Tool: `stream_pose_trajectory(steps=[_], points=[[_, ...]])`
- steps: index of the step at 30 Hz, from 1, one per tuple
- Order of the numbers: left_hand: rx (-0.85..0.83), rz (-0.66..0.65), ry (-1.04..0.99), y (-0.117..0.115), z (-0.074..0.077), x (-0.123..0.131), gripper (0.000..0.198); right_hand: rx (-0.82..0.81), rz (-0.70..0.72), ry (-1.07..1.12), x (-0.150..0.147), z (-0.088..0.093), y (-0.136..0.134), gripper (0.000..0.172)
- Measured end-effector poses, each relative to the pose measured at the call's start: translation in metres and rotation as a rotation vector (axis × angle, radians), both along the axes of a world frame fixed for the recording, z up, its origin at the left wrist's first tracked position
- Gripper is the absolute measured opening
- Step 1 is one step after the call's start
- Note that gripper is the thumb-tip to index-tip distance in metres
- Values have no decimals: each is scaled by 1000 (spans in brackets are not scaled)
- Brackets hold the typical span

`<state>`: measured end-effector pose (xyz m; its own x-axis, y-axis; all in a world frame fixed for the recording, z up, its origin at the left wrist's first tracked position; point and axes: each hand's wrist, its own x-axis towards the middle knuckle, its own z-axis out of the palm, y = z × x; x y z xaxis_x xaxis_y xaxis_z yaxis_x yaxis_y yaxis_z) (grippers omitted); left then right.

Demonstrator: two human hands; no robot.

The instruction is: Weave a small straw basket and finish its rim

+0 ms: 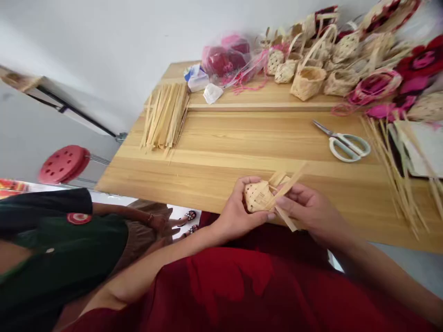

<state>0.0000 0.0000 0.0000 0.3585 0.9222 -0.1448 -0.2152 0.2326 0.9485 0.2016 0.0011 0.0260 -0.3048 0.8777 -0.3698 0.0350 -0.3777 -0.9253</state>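
A small woven straw piece [258, 196] with loose flat strips sticking out of it is held above the near edge of the wooden table [221, 177]. My left hand [238, 207] cups it from the left. My right hand [304, 207] grips the strips at its right side with fingers and thumb. A bundle of flat straw strips [165, 116] lies on the table, well beyond both hands. Steel scissors with white handles [346, 144] rest to the right of it.
Several finished woven baskets [308, 78] and pink-red woven pieces crowd the far right of the table, beside a clear plastic bag of red material [226, 57]. Loose strips [398, 175] lie at the right. A person in a dark green top [51, 235] stands at the left, near a red stool [64, 164].
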Motion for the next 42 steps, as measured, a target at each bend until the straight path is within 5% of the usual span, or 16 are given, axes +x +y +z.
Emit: stream_pose_trajectory(steps=[4, 12, 15, 28, 42], points=[[-63, 13, -38, -3, 1, 2, 76, 99, 47, -51, 1, 9, -4, 48], [-113, 46, -111, -1, 6, 5, 84, 483, -54, -464, 8, 12, -13, 10], [-95, 49, -98, -3, 4, 5, 84, 610, -43, -567, 4, 10, -18, 11], [-175, -20, -109, -9, 15, -3, 66, 249, -100, -481, 3, 8, -21, 28], [-169, -58, -141, -15, 8, -1, 63, 290, -143, -516, -5, 14, -29, 21]])
